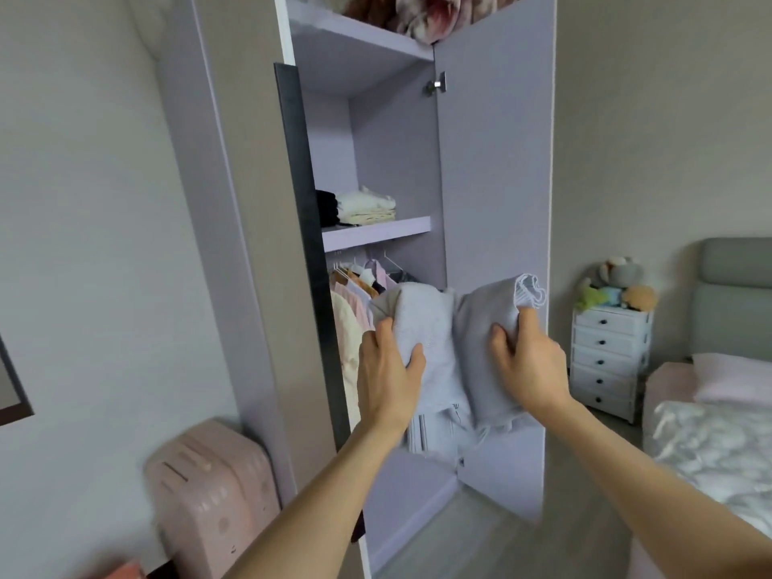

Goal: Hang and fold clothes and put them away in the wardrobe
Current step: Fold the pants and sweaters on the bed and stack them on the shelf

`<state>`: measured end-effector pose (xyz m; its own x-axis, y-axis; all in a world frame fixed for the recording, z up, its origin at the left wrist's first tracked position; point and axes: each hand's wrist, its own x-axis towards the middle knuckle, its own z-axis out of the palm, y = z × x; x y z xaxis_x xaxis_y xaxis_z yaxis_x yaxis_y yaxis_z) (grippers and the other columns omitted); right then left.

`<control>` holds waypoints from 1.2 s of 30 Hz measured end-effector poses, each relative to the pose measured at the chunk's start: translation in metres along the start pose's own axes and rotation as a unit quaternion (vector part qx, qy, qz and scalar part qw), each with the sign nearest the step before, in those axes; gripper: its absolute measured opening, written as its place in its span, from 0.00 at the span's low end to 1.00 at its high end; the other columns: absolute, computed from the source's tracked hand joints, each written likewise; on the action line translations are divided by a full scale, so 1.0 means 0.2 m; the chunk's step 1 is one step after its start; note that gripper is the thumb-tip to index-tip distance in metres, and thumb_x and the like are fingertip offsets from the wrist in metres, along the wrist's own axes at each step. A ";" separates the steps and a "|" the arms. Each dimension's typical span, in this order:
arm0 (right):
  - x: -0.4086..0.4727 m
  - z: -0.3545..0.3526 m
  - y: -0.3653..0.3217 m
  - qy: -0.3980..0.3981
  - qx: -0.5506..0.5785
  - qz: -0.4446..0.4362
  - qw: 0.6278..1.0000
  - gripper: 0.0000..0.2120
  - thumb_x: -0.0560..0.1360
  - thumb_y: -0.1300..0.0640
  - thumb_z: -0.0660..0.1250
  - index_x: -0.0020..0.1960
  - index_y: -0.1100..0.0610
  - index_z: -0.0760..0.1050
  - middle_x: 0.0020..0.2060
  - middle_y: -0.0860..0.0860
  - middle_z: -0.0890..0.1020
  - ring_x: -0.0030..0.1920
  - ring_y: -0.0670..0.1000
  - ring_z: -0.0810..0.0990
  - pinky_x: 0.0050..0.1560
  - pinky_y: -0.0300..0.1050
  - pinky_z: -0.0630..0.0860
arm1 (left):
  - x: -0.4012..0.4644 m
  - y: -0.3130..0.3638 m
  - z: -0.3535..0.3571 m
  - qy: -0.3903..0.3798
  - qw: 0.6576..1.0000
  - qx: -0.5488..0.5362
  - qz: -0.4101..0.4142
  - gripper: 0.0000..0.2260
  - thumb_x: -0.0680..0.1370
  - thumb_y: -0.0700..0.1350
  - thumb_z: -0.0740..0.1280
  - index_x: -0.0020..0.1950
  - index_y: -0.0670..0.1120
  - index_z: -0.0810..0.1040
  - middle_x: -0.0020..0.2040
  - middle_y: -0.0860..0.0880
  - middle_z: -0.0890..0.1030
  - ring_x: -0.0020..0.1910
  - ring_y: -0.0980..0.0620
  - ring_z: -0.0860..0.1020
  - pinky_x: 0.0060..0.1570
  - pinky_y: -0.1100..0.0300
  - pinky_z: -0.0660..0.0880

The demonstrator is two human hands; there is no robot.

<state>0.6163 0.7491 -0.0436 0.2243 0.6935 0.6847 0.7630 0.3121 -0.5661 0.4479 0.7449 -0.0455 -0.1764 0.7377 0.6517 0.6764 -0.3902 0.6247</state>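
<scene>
Fingers of your left hand (386, 365) curl round the left fold of a pale lilac knitted garment (434, 353), thumb on the near face and the other fingers wrapped behind its edge. Your right hand (528, 361) pinches the right fold the same way, thumb and fingers clamped on the cloth just under a ribbed cuff (528, 292) that sticks up above it. You hold the garment bunched in two lobes in front of the open wardrobe (376, 131), at the height of its hanging section and below its middle shelf (376, 234).

On that shelf, a black folded stack (326, 207) sits to the left and a cream folded pile (366, 207) beside it; the right part of the shelf is bare. Under the shelf, hung clothes (355, 298) in pink, cream and orange fill the rail directly behind your left hand, touching or nearly touching the garment; you cannot tell which. The wardrobe's right door (497, 160) stands open just behind your right hand, and the dark edge of the left door (303, 227) rises left of the shelf. A flowered blanket (417, 14) lies on the wardrobe's top shelf.

Left of the wardrobe, low down, stands a pink suitcase (213, 499). Right of the wardrobe are a white drawer chest (610, 357) topped with soft toys (618, 286), and a bed (718, 445).
</scene>
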 end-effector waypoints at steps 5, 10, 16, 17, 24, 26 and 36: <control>0.43 0.16 0.18 0.049 0.008 0.005 0.999 0.08 0.79 0.56 0.56 0.45 0.57 0.58 0.27 0.51 0.68 0.31 0.60 0.67 0.35 0.49 0.60 | 0.37 -0.01 0.30 0.057 0.995 -0.071 -0.029 0.18 0.77 0.45 0.66 0.65 0.44 0.68 0.60 0.45 0.73 0.59 0.45 0.71 0.49 0.59 0.68; 0.99 0.42 0.44 0.057 0.026 -0.018 0.998 0.07 0.79 0.56 0.56 0.46 0.57 0.58 0.27 0.50 0.69 0.34 0.63 0.73 0.35 0.48 0.60 | 0.89 -0.10 0.72 0.105 0.990 -0.094 -0.025 0.16 0.76 0.44 0.67 0.61 0.42 0.70 0.58 0.44 0.74 0.56 0.44 0.73 0.47 0.59 0.67; 1.66 0.68 0.66 0.078 0.092 -0.030 0.992 0.07 0.79 0.57 0.56 0.45 0.57 0.59 0.27 0.51 0.69 0.28 0.56 0.68 0.33 0.47 0.61 | 1.55 -0.15 1.06 0.139 0.984 -0.109 0.003 0.16 0.76 0.43 0.67 0.62 0.41 0.70 0.57 0.46 0.74 0.53 0.50 0.72 0.48 0.66 0.64; 1.75 0.72 0.67 0.074 0.095 -0.035 0.992 0.08 0.79 0.57 0.56 0.45 0.57 0.58 0.27 0.51 0.69 0.28 0.56 0.69 0.33 0.47 0.61 | 1.65 -0.17 1.08 0.142 0.984 -0.111 0.007 0.16 0.76 0.43 0.67 0.61 0.41 0.70 0.56 0.46 0.74 0.52 0.51 0.72 0.47 0.68 0.64; 2.30 1.07 0.74 0.064 0.114 -0.074 0.989 0.08 0.80 0.56 0.54 0.45 0.57 0.57 0.27 0.51 0.69 0.27 0.50 0.67 0.28 0.46 0.57 | 2.25 -0.39 1.21 0.150 0.983 -0.081 0.066 0.16 0.76 0.44 0.67 0.62 0.44 0.69 0.57 0.47 0.74 0.53 0.52 0.72 0.52 0.59 0.69; 2.50 1.22 0.71 0.071 0.127 -0.088 0.985 0.07 0.80 0.56 0.53 0.45 0.57 0.57 0.28 0.51 0.70 0.28 0.53 0.69 0.30 0.48 0.59 | 2.46 -0.48 1.25 0.163 0.981 -0.067 0.083 0.16 0.76 0.44 0.66 0.62 0.43 0.69 0.56 0.46 0.74 0.53 0.53 0.72 0.51 0.62 0.67; 3.46 1.95 0.43 0.129 0.158 -0.127 0.971 0.05 0.80 0.56 0.54 0.49 0.58 0.60 0.41 0.56 0.75 0.47 0.65 0.75 0.42 0.49 0.61 | 3.47 -0.86 1.21 0.250 0.962 -0.068 0.085 0.20 0.77 0.43 0.66 0.66 0.44 0.63 0.53 0.47 0.74 0.48 0.49 0.73 0.43 0.62 0.65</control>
<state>0.6013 1.5096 0.2018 0.2297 0.3948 0.8896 0.5988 0.6632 -0.4490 0.3823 1.4576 0.1942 -0.4161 0.3135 0.8536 0.6319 -0.5753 0.5193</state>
